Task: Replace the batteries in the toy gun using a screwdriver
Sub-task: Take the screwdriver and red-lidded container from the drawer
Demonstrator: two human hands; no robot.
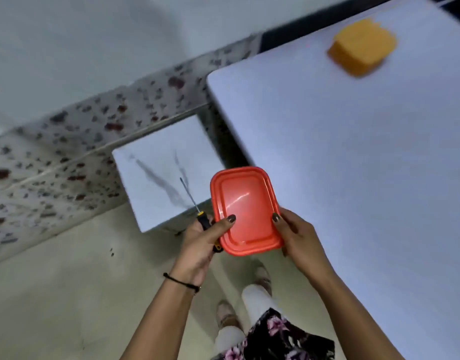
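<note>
A red rectangular plastic box (pixel 245 210) with its lid on is held in mid-air between both hands, near the left edge of the white table (pixel 353 165). My left hand (pixel 201 240) grips its left side with the thumb on the lid, and the same hand holds a screwdriver (pixel 197 211) with a black and yellow handle, its shaft pointing up and away. My right hand (pixel 296 235) grips the box's right side, thumb on the lid. No toy gun or batteries are in view; what the box holds is hidden.
A blurred orange box (pixel 361 46) sits at the table's far side. A smaller white stool or low table (pixel 161 167) with dark smudges stands on the floor left of the table. A speckled wall base (pixel 68 152) runs behind it. My legs and feet are below.
</note>
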